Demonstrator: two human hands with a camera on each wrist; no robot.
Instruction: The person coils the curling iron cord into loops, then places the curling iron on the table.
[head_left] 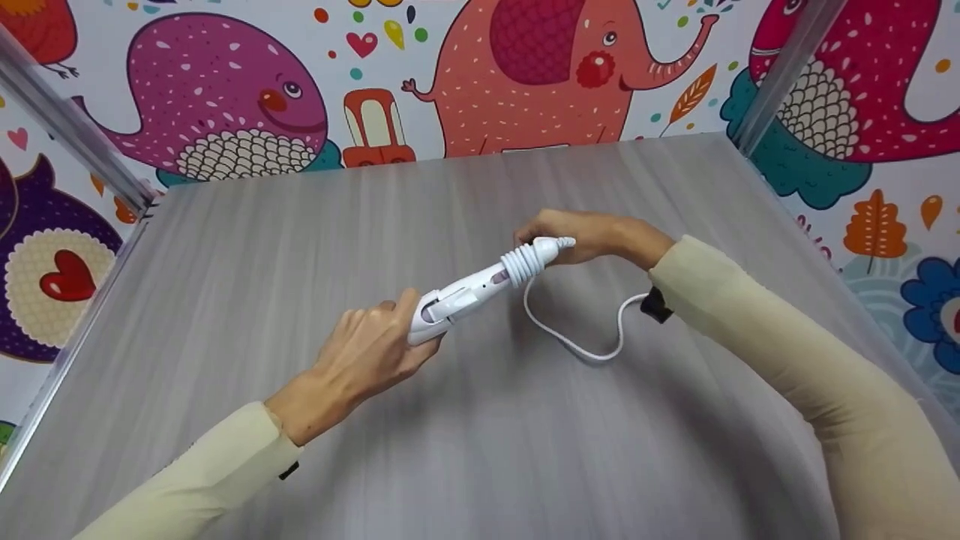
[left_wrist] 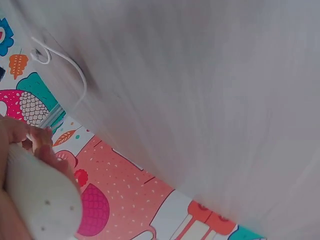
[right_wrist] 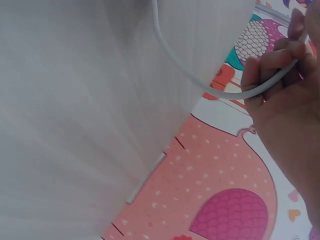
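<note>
Cord handling, two hands, status part-way. White handheld appliance (head_left: pixel 461 298) held up above the desk (head_left: pixel 300 262), tilted, its coil-wrapped end up and to the right. Exact type not certain; looks like a hair styler.

Left hand (head_left: pixel 367 341): closed round the appliance at its lower end, firm hold by the look of it. Right hand (head_left: pixel 577 234): at the other end, fingers bent round the cord (head_left: pixel 570 341); the right wrist view shows the cord running across palm and fingers.

Done, as far as visible: several coils (head_left: pixel 525 264) sit side by side round the handle, close and fairly even. Left: a loose length drops from near the coils, makes a curve and passes toward the right cuff (head_left: pixel 709 274). Dark object (head_left: pixel 657 306) there; plug or wrist gear, cannot tell. Free end of cord not identified.

Judgement: neither fully wrapped nor fully free. One moment alone does not settle whether coils are being added or taken off. If winding, the loose length remains to be wrapped and its end secured; no fastening seen
</note>
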